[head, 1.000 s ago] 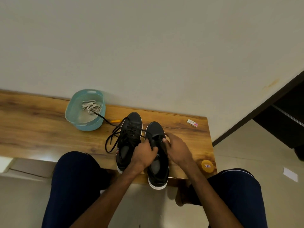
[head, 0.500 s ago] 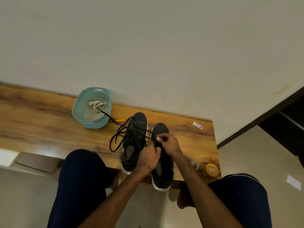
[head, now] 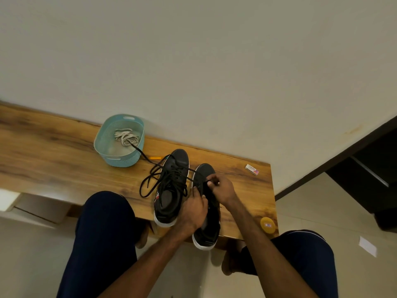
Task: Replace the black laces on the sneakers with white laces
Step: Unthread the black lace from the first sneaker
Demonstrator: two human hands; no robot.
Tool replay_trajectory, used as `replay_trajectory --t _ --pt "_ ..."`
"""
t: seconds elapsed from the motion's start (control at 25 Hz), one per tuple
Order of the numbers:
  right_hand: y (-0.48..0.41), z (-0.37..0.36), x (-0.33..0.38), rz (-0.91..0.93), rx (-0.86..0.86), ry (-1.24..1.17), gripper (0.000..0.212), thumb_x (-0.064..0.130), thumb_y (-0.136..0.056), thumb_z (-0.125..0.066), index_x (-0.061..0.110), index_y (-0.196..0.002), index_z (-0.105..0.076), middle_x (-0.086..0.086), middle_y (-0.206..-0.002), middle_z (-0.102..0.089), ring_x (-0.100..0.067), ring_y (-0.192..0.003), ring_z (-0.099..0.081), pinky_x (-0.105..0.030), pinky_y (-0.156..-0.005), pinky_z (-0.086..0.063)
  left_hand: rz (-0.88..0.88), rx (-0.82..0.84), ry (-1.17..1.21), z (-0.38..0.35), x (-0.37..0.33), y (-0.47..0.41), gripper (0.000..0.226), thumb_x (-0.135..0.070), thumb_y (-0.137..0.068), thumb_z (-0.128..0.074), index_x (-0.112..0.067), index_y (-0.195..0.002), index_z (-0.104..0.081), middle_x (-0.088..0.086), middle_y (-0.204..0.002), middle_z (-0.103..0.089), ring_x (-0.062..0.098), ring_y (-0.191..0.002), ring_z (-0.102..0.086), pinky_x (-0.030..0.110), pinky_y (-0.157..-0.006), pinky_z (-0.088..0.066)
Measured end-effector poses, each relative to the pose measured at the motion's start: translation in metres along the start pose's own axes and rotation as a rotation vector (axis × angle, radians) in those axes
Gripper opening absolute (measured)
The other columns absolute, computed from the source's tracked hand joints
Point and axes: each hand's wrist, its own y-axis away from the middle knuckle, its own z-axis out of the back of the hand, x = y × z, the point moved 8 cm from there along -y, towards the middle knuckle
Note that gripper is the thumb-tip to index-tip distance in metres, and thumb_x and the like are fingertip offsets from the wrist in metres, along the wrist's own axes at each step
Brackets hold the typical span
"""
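Observation:
Two black sneakers with white soles stand side by side on the wooden table point(head: 53, 160), heels toward me. The left sneaker point(head: 171, 188) has loose black laces point(head: 150, 181) spilling to its left, one end trailing into the basket. On the right sneaker point(head: 207, 231), my left hand point(head: 194, 214) grips the upper by the tongue. My right hand point(head: 221, 188) pinches a black lace strand over its eyelets. White laces point(head: 125, 136) lie bundled in the teal basket point(head: 117, 161).
A small white eraser point(head: 251, 169) lies near the table's far right corner. A yellow round lid point(head: 267, 225) sits at the near right edge. A thin orange pencil point(head: 155, 157) lies beside the basket. My knees flank the table's front edge.
My right hand moved from the sneaker's right side onto its eyelets and pinched the lace there. My left hand stayed on the right sneaker. The view shifted slightly.

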Motion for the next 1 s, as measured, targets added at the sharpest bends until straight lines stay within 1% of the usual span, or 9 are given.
replay_trajectory --t 0.12,0.2,0.28,0.36,0.48,0.68,0.8,0.88,1.0 --pt "-0.001 -0.018 0.015 0.067 0.074 0.167 0.033 0.008 -0.095 -0.058 0.013 -0.127 -0.065 -0.003 -0.115 -0.069 -0.014 -0.103 -0.061 -0.023 -0.090 -0.045 0.019 -0.030 0.092 0.003 0.001 -0.001 0.034 -0.031 -0.105 -0.032 -0.010 -0.130 -0.042 0.011 -0.114 -0.061 0.022 -0.091 -0.064 0.041 -0.079 -0.057" --pt "-0.006 -0.027 0.013 0.059 0.065 0.259 0.032 0.009 -0.093 -0.058 0.018 -0.121 -0.070 -0.001 -0.117 -0.071 -0.019 -0.106 -0.064 -0.031 -0.093 -0.051 0.041 -0.020 0.125 0.003 0.004 -0.003 0.028 -0.029 -0.104 -0.034 -0.013 -0.125 -0.043 0.008 -0.108 -0.061 0.020 -0.087 -0.063 0.040 -0.077 -0.057" --pt "-0.007 -0.029 0.007 0.023 0.012 0.318 0.021 0.014 -0.089 -0.062 0.023 -0.102 -0.076 0.001 -0.108 -0.073 -0.019 -0.098 -0.066 -0.039 -0.088 -0.055 0.061 -0.006 0.112 0.003 0.005 -0.004 0.031 -0.027 -0.103 -0.035 -0.012 -0.129 -0.041 0.010 -0.114 -0.060 0.021 -0.089 -0.063 0.041 -0.079 -0.057" --pt "-0.006 -0.026 0.006 0.037 -0.052 0.321 0.014 0.015 -0.087 -0.065 0.022 -0.090 -0.076 0.002 -0.100 -0.073 -0.017 -0.091 -0.065 -0.036 -0.083 -0.055 0.041 0.016 0.088 0.000 0.004 -0.005 0.048 -0.027 -0.102 -0.035 -0.008 -0.146 -0.028 0.017 -0.144 -0.046 0.026 -0.111 -0.061 0.043 -0.091 -0.054" --pt "0.003 -0.009 0.009 0.044 -0.142 0.154 0.012 0.010 -0.088 -0.066 0.010 -0.090 -0.077 -0.002 -0.088 -0.073 -0.014 -0.081 -0.064 -0.023 -0.072 -0.047 -0.011 0.053 -0.005 -0.006 -0.001 -0.002 0.065 -0.028 -0.104 -0.033 -0.008 -0.157 -0.003 0.010 -0.166 -0.005 0.027 -0.142 -0.038 0.043 -0.109 -0.043" --pt "0.024 0.064 -0.031 -0.191 -0.493 -0.308 0.013 0.015 -0.098 -0.057 0.010 -0.104 -0.067 -0.005 -0.098 -0.068 -0.022 -0.089 -0.068 -0.042 -0.078 -0.059 -0.016 -0.006 -0.037 -0.010 0.005 0.000 0.066 -0.028 -0.103 -0.036 -0.009 -0.158 -0.003 0.006 -0.166 0.000 0.025 -0.142 -0.037 0.040 -0.111 -0.041" --pt "0.037 0.109 -0.046 -0.182 -0.517 0.211 0.016 0.018 -0.095 -0.061 0.015 -0.109 -0.069 -0.009 -0.121 -0.063 -0.024 -0.100 -0.062 -0.031 -0.081 -0.050 -0.025 -0.058 -0.010 -0.009 0.002 0.004 0.064 -0.031 -0.105 -0.033 -0.007 -0.158 -0.006 0.007 -0.166 -0.004 0.024 -0.148 -0.025 0.034 -0.118 -0.030" --pt "0.035 0.097 -0.028 -0.013 -0.387 0.435 0.025 0.017 -0.095 -0.062 0.017 -0.119 -0.066 -0.006 -0.134 -0.054 -0.024 -0.116 -0.055 -0.033 -0.093 -0.047 -0.042 -0.085 -0.035 -0.009 -0.004 0.006 0.065 -0.035 -0.106 -0.031 -0.005 -0.157 -0.003 0.009 -0.166 -0.002 0.022 -0.152 -0.011 0.031 -0.120 -0.018" --pt "0.024 0.032 0.014 0.242 -0.107 0.560 0.028 0.019 -0.097 -0.057 0.018 -0.124 -0.066 -0.002 -0.129 -0.054 -0.023 -0.121 -0.050 -0.038 -0.100 -0.045 -0.042 -0.099 -0.024 -0.010 -0.004 0.005 0.069 -0.037 -0.105 -0.035 -0.005 -0.157 -0.002 0.009 -0.166 0.001 0.022 -0.153 -0.008 0.031 -0.120 -0.017"
